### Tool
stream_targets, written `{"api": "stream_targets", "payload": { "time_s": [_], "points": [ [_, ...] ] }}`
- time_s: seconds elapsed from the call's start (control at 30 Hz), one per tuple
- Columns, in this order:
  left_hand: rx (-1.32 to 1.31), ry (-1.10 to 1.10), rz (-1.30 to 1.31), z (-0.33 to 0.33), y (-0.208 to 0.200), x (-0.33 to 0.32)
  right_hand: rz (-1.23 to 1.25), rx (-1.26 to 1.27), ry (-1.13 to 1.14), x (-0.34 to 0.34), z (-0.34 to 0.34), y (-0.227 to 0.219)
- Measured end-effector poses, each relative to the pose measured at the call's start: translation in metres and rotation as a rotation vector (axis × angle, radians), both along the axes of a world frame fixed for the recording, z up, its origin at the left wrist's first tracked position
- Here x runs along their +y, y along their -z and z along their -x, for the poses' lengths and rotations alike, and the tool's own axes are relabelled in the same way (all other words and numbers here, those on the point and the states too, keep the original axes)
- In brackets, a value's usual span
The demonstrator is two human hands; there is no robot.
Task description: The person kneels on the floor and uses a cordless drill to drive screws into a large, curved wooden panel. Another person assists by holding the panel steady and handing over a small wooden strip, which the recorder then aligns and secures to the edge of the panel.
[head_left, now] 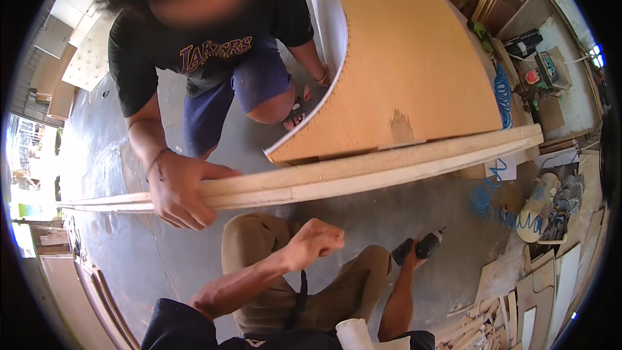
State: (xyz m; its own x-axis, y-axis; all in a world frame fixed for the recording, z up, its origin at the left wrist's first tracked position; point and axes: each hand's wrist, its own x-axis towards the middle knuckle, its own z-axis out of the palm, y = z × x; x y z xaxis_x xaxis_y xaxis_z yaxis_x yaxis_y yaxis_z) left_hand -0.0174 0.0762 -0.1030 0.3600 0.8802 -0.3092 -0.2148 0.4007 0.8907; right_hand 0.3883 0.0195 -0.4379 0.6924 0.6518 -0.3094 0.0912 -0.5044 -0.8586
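Observation:
My left hand (315, 245) hovers over my knees, its fingers curled closed; whatever may be inside them is hidden. Low on the right, my right hand (413, 259) grips a black cordless drill (430, 245) whose bit points away to the upper right. Across the view in front of me runs a pair of long pale wooden battens (311, 183), lying side by side. Beyond them stands a large plywood panel (408, 58) with a curved, white-lined edge. A co-worker's hand (181, 188) holds the battens left of the panel, and their other hand is by the curved edge.
The co-worker (214, 58) kneels across from me on the grey concrete floor (155, 253). To the right are a coiled blue air hose (502, 97) and a cream air compressor (539, 204). Wood offcuts (483, 324) lie at the lower right; boards (107, 304) lean at the lower left.

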Motion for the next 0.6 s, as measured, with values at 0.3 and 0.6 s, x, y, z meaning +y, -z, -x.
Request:
{"api": "stream_targets", "payload": {
  "time_s": [0.3,0.6],
  "points": [
    [-0.164,-0.864,-0.755,0.041,-0.081,-0.059,-0.262,-0.161,-0.088,-0.063,-0.02,0.069],
    [0.105,-1.966,-0.903,0.195,-0.085,-0.113,-0.347,-0.029,-0.26,-0.115,-0.054,0.083]
  ]
}}
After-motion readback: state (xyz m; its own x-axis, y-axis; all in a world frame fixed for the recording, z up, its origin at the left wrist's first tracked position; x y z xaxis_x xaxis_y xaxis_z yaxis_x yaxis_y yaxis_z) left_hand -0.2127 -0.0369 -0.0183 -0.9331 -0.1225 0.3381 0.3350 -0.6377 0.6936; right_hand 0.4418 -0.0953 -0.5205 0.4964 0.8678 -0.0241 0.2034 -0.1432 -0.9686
